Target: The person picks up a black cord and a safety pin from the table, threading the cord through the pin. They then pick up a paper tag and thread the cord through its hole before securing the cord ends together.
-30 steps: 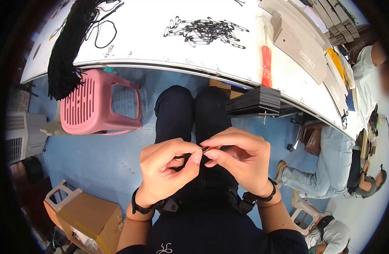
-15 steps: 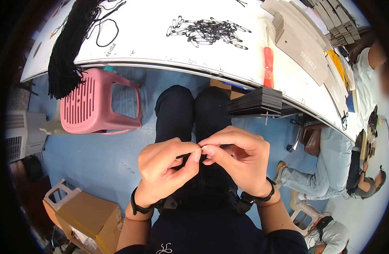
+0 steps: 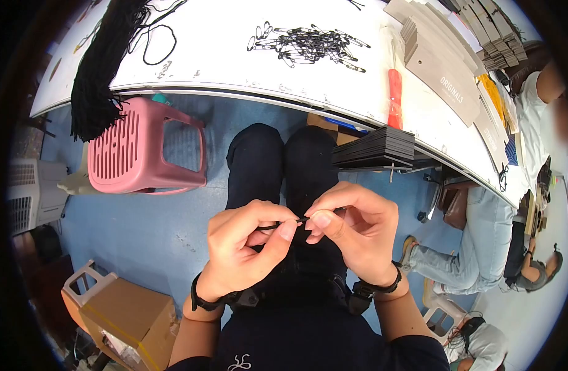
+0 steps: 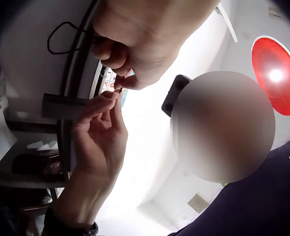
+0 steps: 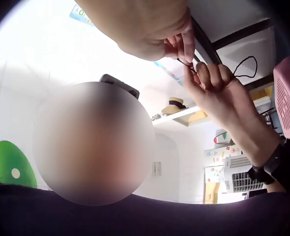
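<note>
A thin black cord runs between the two hands above the person's lap. My left hand pinches it between thumb and index finger. My right hand pinches it a short way to the right, thumb on top. Only a little of the cord shows between the fingertips; the rest is partly hidden in the hands. In the left wrist view a loop of the cord sticks out past the left hand. The same loop appears beyond the left hand in the right wrist view.
On the white table lie a pile of black safety pins, a bundle of black cords hanging over the edge, a red-handled tool and grey printed cards. Black cards jut from the edge. A pink stool stands left.
The fingertips, pressed together half a second ago, have drawn slightly apart, so cord shows between them. My right thumb has shifted a little to the right and up.
</note>
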The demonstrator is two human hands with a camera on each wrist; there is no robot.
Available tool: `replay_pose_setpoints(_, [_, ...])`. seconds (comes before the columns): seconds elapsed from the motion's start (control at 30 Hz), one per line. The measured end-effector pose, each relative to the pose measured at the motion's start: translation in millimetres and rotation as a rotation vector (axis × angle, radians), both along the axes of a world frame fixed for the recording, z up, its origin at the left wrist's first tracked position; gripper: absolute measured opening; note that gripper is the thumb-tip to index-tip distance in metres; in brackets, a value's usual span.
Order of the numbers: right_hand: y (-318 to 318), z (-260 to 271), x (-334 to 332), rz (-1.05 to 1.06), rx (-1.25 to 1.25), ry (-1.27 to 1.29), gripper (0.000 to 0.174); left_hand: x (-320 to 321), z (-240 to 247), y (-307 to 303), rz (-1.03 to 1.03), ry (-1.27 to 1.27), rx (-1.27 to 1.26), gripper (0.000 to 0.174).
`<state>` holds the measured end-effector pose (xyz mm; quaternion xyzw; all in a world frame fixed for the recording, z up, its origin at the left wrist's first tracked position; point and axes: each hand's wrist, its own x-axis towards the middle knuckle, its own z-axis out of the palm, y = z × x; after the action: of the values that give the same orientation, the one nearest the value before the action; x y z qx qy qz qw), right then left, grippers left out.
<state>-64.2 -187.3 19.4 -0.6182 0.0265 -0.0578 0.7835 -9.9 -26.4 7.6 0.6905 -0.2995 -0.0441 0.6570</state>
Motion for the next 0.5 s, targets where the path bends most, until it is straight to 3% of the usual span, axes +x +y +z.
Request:
replay_pose_setpoints(0.07, [-2.1,-0.9,0.7,0.047,0.115,0.013,0.010,1.0,0.3,-0.8,-0.006,-0.004,0.002,0.007])
replay_pose_setpoints(0.3, [-1.2,3.6,2.9,0.069,0.095,0.021,0.012,0.7,-2.2,-0.7,0.017,0.035,-0.036,0.006])
replay_pose_setpoints(0.5, [-4.7,9.6,-2.5,-0.029,0.043,0.041,0.015,-1.8,-4.0,-0.5,0.116,0.073,-0.055,0.007])
